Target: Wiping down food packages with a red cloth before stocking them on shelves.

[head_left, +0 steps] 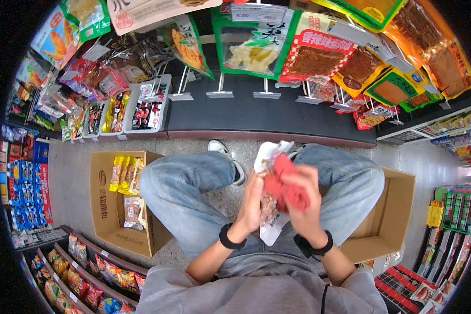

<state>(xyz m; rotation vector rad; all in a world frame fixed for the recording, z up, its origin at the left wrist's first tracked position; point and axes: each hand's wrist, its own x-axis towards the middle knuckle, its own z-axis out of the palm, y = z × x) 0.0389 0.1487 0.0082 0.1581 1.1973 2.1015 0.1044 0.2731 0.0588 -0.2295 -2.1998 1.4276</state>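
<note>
Between my knees, in front of my lap, I hold up a white and clear food packet (271, 230) with brownish contents showing through. My left hand (253, 201) is closed on the packet's left side. My right hand (304, 201) is closed round a crumpled red cloth (283, 180), which lies against the packet's face. The cloth hides much of the packet, and motion blurs its upper end. Dark bands circle both wrists.
An open cardboard box (100, 204) on my left holds yellow packets (123, 172) and a clear packet (133, 209). Another cardboard box (390, 220) stands at my right. Ahead is a black shelf (267, 112) below hanging snack bags (254, 44); small bins (150, 107) sit at its left.
</note>
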